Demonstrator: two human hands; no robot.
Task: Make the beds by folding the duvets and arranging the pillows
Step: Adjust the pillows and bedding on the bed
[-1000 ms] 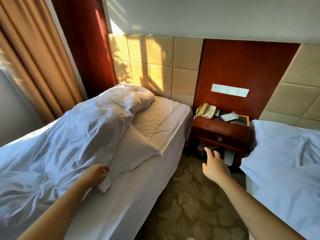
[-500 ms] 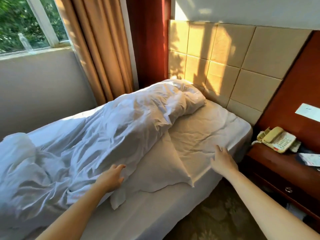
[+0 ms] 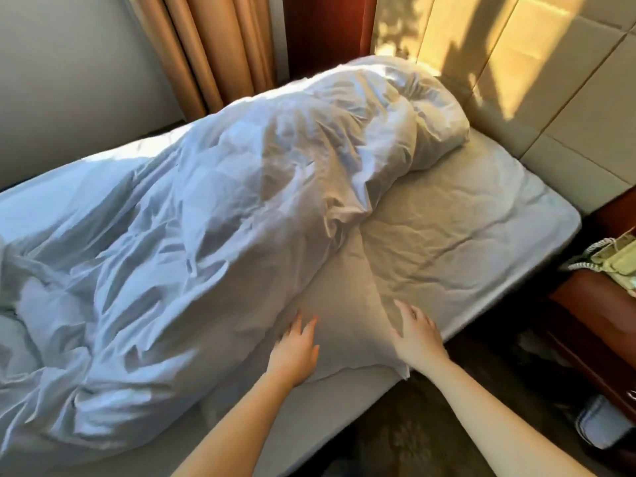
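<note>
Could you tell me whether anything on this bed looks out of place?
Yes. The flat white pillow lies mid-bed instead of at the head. It is partly under the rumpled white duvet, and one corner reaches the edge of the sheeted mattress.

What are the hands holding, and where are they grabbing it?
Nothing is held. The left hand and the right hand lie open, fingers spread, on the pillow that sticks out from under the duvet.

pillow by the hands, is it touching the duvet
Touching. The head view shows the duvet lying over one side of the pillow, hiding part of it, with no gap between them.
</note>
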